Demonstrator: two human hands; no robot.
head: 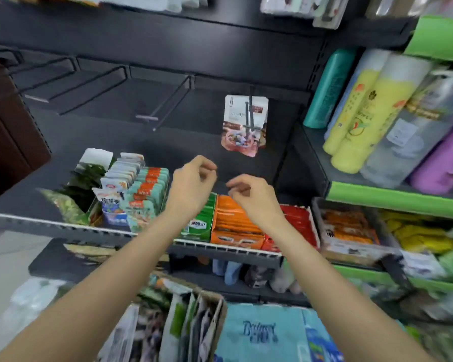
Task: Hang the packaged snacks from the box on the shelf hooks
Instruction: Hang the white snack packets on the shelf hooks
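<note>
Box (pixel 194 325) at bottom edge looks well stocked; your left hand (pixel 191 184) and right hand (pixel 251 194) hang loosely curled, holding nothing; one packet (pixel 243 126) hung, other hooks (pixel 152 111) bare.

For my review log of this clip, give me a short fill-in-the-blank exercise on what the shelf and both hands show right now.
1. The number of pink-and-white snack packets hanging on the black metal shelf hooks is ____.
2. The left hand and right hand are both holding ____.
3. The brown cardboard box of packets sits ____ the hands.
4. The tall yellow bottles stand to the ____ of the hanging packet.

Missing words: one; nothing; below; right
</note>
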